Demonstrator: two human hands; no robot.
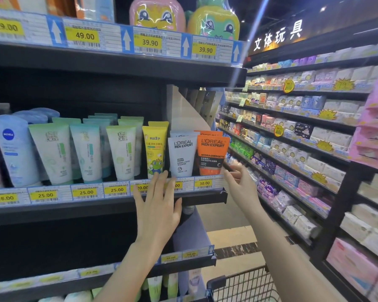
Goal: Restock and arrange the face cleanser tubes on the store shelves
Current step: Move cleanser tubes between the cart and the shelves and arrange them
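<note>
Face cleanser tubes stand cap-down in rows on the middle shelf. From the right: an orange L'Oreal tube, a white-grey L'Oreal tube, a yellow frog tube, green-white tubes and a blue Nivea tube. My left hand is raised flat, fingers spread, just below the yellow and white-grey tubes, over the price strip. My right hand hovers open beside the shelf's right end, near the orange tube. Neither hand holds anything.
A top shelf with price tags carries cartoon-shaped packs. A black wire cart stands at the bottom right. More tubes sit on the lowest shelf. Long shelves of packaged goods line the aisle on the right.
</note>
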